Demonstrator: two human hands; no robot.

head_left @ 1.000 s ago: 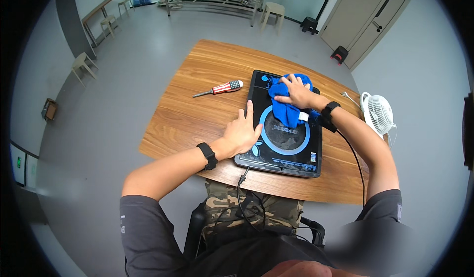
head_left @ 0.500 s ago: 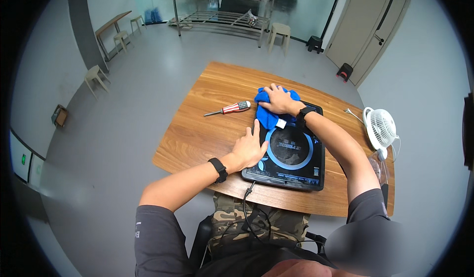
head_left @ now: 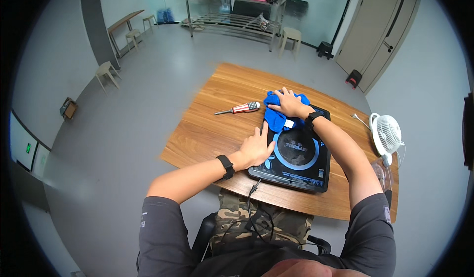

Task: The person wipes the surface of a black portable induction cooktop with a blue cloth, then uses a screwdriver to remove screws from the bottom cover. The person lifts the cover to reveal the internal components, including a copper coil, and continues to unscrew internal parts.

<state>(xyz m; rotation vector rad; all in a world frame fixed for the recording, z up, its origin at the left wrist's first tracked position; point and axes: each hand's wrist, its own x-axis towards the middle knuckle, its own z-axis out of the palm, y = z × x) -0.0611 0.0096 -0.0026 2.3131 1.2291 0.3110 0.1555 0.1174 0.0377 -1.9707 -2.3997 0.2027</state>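
Note:
A black induction cooker (head_left: pixel 320 154) with a blue ring on its top lies on the wooden table in front of me. My right hand (head_left: pixel 292 104) presses a bunched blue cloth (head_left: pixel 276 121) against the cooker's far left part, its fingers curved over the fabric. A white tag shows on the cloth's near edge. At the cooker's left edge, my left hand (head_left: pixel 257 147) rests with its fingers stretched and apart, holding nothing. To the left of the cloth lies a screwdriver (head_left: pixel 244 107) with a red, white and dark patterned handle.
A small white fan (head_left: pixel 387 133) stands at the right on the table (head_left: pixel 197 129), beside a clear plastic item (head_left: pixel 381 171). The cooker's black cord (head_left: pixel 251 203) drops over the near edge toward my lap. Metal shelving (head_left: pixel 232 18) and stools (head_left: pixel 291 36) stand farther back.
The whole view has shifted slightly. My right hand and the cloth have slid a little to the right over the cooker, and its fingers look more spread. My left hand keeps its place.

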